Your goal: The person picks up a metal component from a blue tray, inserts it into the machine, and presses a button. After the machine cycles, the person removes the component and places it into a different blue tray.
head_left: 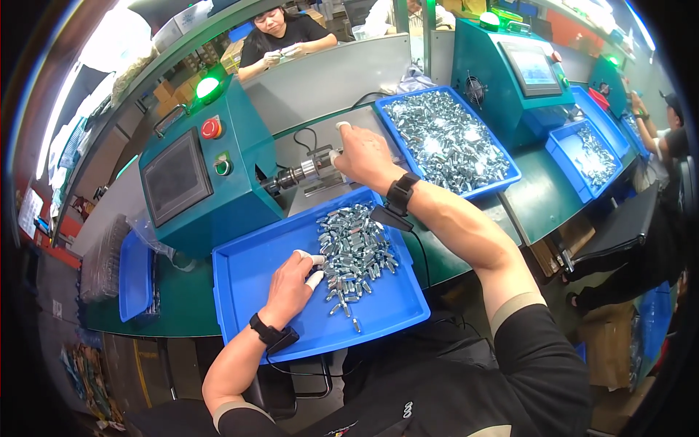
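My left hand (288, 285) is over the near blue tray (256, 256), at the left edge of a pile of small shiny metal fittings (358, 244). White covers sit on its fingertips; thumb and forefinger are apart at the pile, with no fitting visible between them. My right hand (366, 156) reaches across to the metal clamping fixture (320, 159) beside the machine's chuck (287, 177). Its covered thumb and a finger are spread, the thumb close against the fixture. The other fingers are partly hidden. Both wrists wear black bands with cables.
A green machine (218, 164) with a dark screen and red button stands behind the tray. Right of my right hand is a blue tray full of fittings (444, 138). A second green machine (510, 80) stands beyond it. Two people sit across the partition; another works at the far right.
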`<state>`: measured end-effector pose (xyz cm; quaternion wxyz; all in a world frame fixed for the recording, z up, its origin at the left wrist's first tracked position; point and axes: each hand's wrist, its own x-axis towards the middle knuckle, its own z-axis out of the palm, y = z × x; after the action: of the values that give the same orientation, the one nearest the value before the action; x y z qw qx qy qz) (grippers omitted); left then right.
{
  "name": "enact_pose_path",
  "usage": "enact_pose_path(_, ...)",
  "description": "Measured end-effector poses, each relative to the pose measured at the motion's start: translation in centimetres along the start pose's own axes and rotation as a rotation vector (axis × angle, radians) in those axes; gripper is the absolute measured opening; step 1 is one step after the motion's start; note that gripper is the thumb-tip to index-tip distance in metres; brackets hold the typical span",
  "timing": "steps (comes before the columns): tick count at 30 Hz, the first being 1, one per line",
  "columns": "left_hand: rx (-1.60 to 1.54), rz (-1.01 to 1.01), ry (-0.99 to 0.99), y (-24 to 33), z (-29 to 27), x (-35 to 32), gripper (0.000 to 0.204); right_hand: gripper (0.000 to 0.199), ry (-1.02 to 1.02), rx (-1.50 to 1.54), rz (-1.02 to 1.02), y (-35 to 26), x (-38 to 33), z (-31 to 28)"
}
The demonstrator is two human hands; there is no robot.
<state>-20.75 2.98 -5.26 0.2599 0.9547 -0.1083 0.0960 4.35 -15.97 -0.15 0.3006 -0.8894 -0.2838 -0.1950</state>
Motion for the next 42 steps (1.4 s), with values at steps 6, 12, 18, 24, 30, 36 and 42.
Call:
enact_pose_path(6,-0.01,0.018,0.049,-0.6,0.4,-0.8,0.018,0.046,0.002,-0.099,0.163,3.3,2.1,-4.3)
enact_pose_path(12,-0.043,-0.006,0.048,-0.6,0.0,-0.7,0.018,0.041,0.036,-0.442,0.33,14.3,2.2,-9.1)
enact_pose_path(18,-0.006,0.018,0.07,-0.5,-0.6,-0.1,0.017,0.049,0.338,-0.328,-0.024,14.8,-2.7,-8.2)
enact_pose_path(24,0.01,0.001,0.101,0.5,-1.7,1.8,0.016,0.045,0.32,0.307,-0.228,5.4,-11.4,-4.7)
enact_pose_path(30,0.016,0.08,0.061,4.8,-3.5,8.7,0.019,0.044,0.296,0.417,-0.211,4.1,-13.1,-5.2)
enact_pose_path(36,-0.26,0.023,0.076,6.2,-3.8,16.1,0.021,0.042,0.272,0.471,-0.173,4.5,-13.3,-5.0)
enact_pose_path(42,-0.249,-0.091,0.05,3.5,-3.1,21.7,0.019,0.039,0.279,0.445,-0.191,4.6,-12.9,-5.0)
